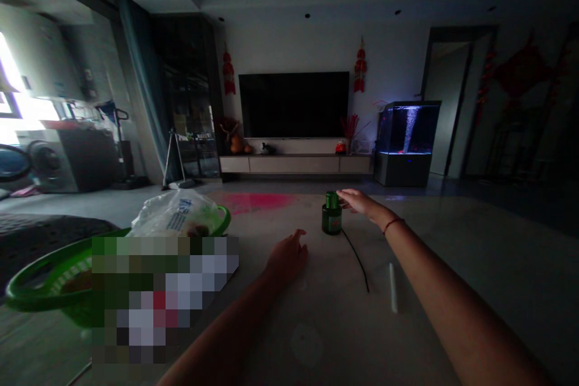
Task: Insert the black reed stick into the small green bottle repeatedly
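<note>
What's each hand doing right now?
Left hand: open, nothing visible in it.
Right hand: at the cap of the green bottle; grip cannot be told.

Television, aquarium and probable washer show a home.

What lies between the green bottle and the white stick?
The head view shows a thin dark strand between the green bottle and the white stick.

Two hands, one bottle, one cord, one white stick, one basket
</note>
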Demonstrator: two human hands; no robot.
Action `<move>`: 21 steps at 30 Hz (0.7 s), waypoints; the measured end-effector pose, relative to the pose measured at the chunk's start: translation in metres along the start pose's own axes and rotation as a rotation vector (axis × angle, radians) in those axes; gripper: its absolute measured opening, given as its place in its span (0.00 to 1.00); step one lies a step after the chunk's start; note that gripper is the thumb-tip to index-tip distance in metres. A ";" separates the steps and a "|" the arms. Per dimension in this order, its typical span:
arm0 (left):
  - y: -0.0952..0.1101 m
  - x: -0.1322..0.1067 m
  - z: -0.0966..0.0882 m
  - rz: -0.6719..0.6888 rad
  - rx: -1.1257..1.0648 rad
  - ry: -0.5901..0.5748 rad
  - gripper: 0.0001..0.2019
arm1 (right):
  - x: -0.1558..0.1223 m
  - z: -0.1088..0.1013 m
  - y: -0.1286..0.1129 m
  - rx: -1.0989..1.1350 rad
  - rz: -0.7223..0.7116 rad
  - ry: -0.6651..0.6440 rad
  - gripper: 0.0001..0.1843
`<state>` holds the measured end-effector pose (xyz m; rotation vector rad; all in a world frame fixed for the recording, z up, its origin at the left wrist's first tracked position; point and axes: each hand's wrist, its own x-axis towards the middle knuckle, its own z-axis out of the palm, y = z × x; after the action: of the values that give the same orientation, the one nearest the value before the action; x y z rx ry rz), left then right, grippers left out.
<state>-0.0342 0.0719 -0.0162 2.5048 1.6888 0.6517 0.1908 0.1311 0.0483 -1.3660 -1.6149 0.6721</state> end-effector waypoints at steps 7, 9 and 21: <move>0.000 0.000 -0.001 0.016 0.024 -0.036 0.17 | 0.001 -0.005 0.005 -0.136 0.018 -0.045 0.14; -0.001 0.000 -0.001 0.028 0.021 -0.034 0.17 | 0.004 -0.003 0.009 -0.144 0.001 -0.036 0.13; 0.002 -0.001 -0.003 -0.016 0.056 -0.050 0.22 | 0.006 0.027 0.033 -0.083 -0.085 -0.086 0.27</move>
<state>-0.0334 0.0699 -0.0133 2.5196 1.7315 0.5433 0.1829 0.1487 0.0101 -1.3354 -1.7760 0.6264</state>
